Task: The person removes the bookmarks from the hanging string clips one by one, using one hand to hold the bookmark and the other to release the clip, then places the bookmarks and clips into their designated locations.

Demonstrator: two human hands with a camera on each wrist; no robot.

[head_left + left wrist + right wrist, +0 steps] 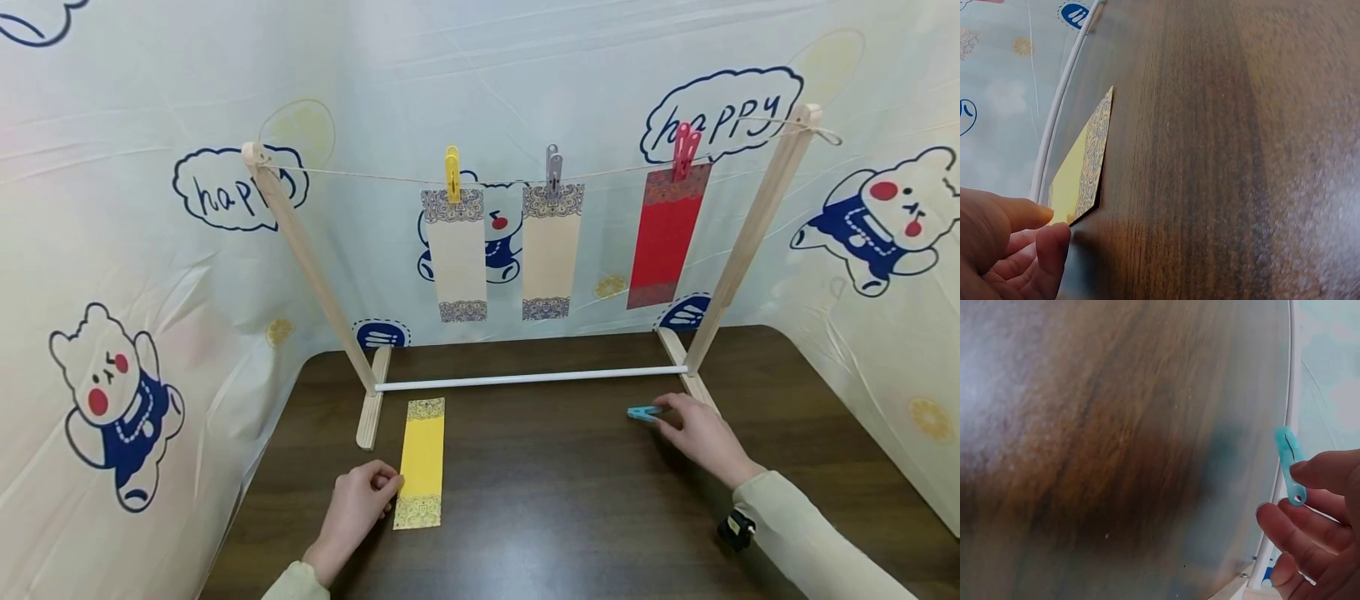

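My left hand [358,504] pinches the left long edge of a yellow paper strip [422,458] with patterned ends. In the left wrist view, thumb and forefinger grip that strip [1075,181], which is slightly raised from the table on the near side. My right hand [705,435] holds a light blue clothespin [642,412] low over the table's right part. The right wrist view shows the clothespin [1290,465] between thumb and fingers. Above, a string carries a white strip [459,258] under a yellow clothespin, a cream strip [551,254] under a grey one and a red strip [667,237] under red clothespins.
A wooden frame with a left post [311,271] and a right post [753,237] stands on the dark table [540,500]. A white rod [525,379] joins its feet. Behind hangs a printed curtain [375,75]. A black device [737,530] sits at my right wrist.
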